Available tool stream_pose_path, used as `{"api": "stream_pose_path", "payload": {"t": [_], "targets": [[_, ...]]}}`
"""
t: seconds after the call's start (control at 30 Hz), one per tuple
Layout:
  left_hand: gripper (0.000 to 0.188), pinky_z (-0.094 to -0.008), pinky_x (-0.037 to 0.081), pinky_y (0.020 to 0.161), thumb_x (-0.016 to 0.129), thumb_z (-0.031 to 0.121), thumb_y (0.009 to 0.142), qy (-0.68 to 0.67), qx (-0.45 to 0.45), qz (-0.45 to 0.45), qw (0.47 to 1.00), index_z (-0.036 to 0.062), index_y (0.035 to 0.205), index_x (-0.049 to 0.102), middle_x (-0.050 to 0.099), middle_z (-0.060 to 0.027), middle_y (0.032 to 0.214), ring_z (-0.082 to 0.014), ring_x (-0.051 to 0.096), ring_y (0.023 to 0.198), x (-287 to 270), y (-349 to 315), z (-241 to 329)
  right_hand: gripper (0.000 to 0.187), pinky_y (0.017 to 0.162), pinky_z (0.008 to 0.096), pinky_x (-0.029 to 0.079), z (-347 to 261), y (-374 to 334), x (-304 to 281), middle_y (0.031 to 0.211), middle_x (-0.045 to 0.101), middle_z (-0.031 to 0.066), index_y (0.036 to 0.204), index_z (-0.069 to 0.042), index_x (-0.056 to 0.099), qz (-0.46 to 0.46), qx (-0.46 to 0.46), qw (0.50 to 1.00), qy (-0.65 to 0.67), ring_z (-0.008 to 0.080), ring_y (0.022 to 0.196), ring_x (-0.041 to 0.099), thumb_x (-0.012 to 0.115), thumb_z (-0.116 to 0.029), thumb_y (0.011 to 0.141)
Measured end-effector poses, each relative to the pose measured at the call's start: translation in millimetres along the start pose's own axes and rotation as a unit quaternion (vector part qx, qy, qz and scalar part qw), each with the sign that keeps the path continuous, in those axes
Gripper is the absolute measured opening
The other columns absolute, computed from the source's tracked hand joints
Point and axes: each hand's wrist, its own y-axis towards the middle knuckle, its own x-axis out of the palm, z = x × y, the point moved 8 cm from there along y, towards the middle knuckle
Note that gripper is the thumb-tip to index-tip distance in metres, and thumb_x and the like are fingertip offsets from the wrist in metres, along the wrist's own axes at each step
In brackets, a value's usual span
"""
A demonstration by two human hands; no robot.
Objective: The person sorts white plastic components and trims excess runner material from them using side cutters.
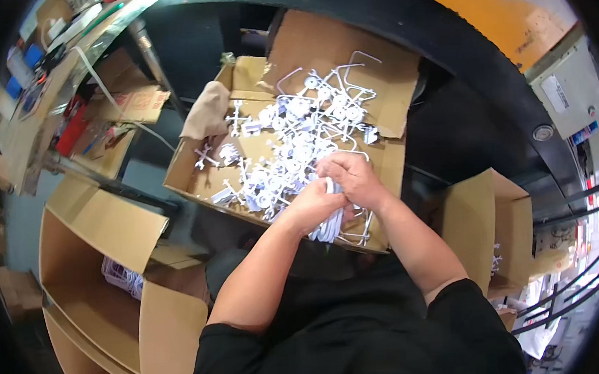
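Observation:
Both my hands meet over the near right part of an open cardboard box (192, 163). My left hand (316, 205) is closed round a bundle of white bent plastic rods (327, 229), whose ends hang below it. My right hand (354, 178) is closed on the upper part of the same bundle, against the left thumb. The fingers' undersides are hidden. A heap of small white plastic parts (290, 150), some round and some cross-shaped, fills the middle of the box. Several longer white bent rods (360, 87) stick up at its far right.
A beige cloth (207, 110) drapes over the box's left corner. Another open cardboard box (93, 289) at the left has a white basket (122, 275) inside. At the right stands a cardboard box (467, 221) with white parts. A cluttered workbench (66, 64) is at the far left.

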Motion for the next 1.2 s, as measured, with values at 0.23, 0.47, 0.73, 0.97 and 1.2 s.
{"api": "stream_pose_path", "payload": {"t": [0.23, 0.47, 0.73, 0.97, 1.2], "targets": [[0.024, -0.0403, 0.053, 0.069, 0.058, 0.013, 0.084, -0.554, -0.020, 0.038, 0.832, 0.0031, 0.106, 0.056, 0.060, -0.0088, 0.072, -0.0258, 0.063, 0.070, -12, -4, 15, 0.041, 0.093, 0.0361, 0.043, 99, 36, -81, 0.110, 0.059, 0.0143, 0.121, -0.009, 0.056, 0.321, 0.081, 0.940, -0.082, 0.0249, 0.105, 0.057, 0.062, -0.030, 0.086], [0.047, -0.0440, 0.052, 0.085, 0.057, 0.020, 0.087, -0.612, 0.097, -0.004, 0.785, 0.0009, 0.128, 0.046, 0.064, -0.0095, 0.085, -0.0282, 0.065, 0.087, -50, -1, 29, 0.057, 0.100, 0.0392, 0.041, 217, 55, -162, 0.128, 0.052, 0.0257, 0.131, -0.005, 0.050, 0.324, 0.263, 0.884, -0.212, 0.0367, 0.119, 0.051, 0.061, -0.025, 0.079], [0.038, -0.0467, 0.053, 0.083, 0.054, 0.018, 0.088, -0.608, 0.164, -0.017, 0.777, 0.0024, 0.122, 0.054, 0.064, -0.0122, 0.088, -0.0305, 0.064, 0.089, -66, 2, 36, 0.037, 0.092, 0.0418, 0.045, 201, 53, -159, 0.115, 0.062, 0.0174, 0.117, -0.008, 0.061, 0.336, 0.247, 0.858, -0.302, 0.0332, 0.109, 0.058, 0.054, -0.029, 0.087], [0.033, -0.0427, 0.051, 0.081, 0.054, 0.016, 0.088, -0.594, 0.152, 0.028, 0.789, 0.0052, 0.119, 0.057, 0.060, -0.0105, 0.092, -0.0264, 0.060, 0.087, -69, -1, 34, 0.035, 0.087, 0.0414, 0.047, 123, 23, -152, 0.108, 0.064, 0.0163, 0.101, -0.007, 0.063, 0.334, 0.243, 0.854, -0.315, 0.0326, 0.103, 0.060, 0.060, -0.038, 0.084], [0.038, -0.0439, 0.051, 0.083, 0.057, 0.014, 0.084, -0.595, 0.147, 0.032, 0.790, 0.0028, 0.120, 0.055, 0.062, -0.0110, 0.091, -0.0262, 0.062, 0.085, -66, -6, 31, 0.028, 0.085, 0.0436, 0.049, 110, 5, -70, 0.089, 0.063, 0.0217, 0.088, -0.006, 0.069, -0.007, 0.144, 0.884, -0.445, 0.0367, 0.097, 0.060, 0.065, -0.028, 0.072]]}}
